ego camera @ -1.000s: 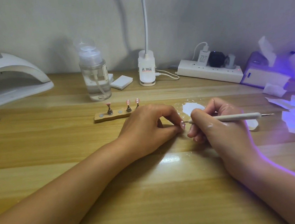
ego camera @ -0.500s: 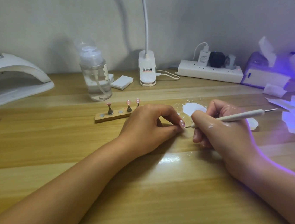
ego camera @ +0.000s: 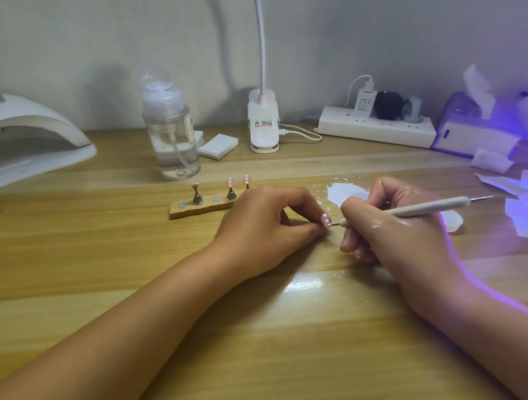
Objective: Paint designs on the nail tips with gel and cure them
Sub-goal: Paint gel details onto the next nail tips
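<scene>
Left hand (ego camera: 266,229): rests on the table (ego camera: 273,346) near its middle, fingers curled, thumb and forefinger pinching a nail tip (ego camera: 325,219). Whether the tip sits on a stand is hidden by the fingers.
Right hand (ego camera: 398,234): just right of the left, heel on the table, fingers wrapped in a writing grip round a dotting pen (ego camera: 421,208). The pen's long white shaft points toward the right edge.
Where the work is: between the two hands, with the pen's fine point at the lower edge of the tip, touching or a hair off. I cannot tell which.
Step in hand: likely placing small gel dots on this tip.
Doing it well: keep both hands planted on the table and close together. Move only the fingers, touch straight down and lift straight off so each dot stays round. Reload from the white patch (ego camera: 347,192) just behind the right hand before the point runs dry.
Look of the tip: glossy pink, oval, tilted up toward the camera, with pale dots down its face that are too small to count.
Others: three pink tips stand on a wooden holder strip (ego camera: 197,207) behind the left hand.
Curing: the white lamp (ego camera: 12,143) waits at the far left corner.
</scene>
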Motion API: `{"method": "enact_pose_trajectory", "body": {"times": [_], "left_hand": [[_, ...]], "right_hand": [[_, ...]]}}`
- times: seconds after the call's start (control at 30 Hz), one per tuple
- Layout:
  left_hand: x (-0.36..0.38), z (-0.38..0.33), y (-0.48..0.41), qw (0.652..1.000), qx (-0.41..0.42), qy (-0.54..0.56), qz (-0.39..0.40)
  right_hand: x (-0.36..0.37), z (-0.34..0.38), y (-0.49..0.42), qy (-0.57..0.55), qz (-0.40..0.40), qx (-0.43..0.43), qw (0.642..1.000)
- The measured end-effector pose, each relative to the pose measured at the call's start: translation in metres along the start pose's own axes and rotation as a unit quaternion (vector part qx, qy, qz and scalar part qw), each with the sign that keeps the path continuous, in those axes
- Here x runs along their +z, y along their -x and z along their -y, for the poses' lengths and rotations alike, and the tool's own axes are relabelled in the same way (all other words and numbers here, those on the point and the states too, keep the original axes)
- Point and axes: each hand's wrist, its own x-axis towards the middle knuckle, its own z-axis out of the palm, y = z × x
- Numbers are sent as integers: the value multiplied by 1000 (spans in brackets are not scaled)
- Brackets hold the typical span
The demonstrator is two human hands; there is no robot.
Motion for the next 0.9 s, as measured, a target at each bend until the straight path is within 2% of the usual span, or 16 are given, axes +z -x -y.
{"method": "enact_pose_trajectory", "body": {"times": [0.9], "left_hand": [[1, 1, 0, 1000, -4, 10, 2]], "right_hand": [[1, 0, 1, -6, -7, -6, 1000]]}}
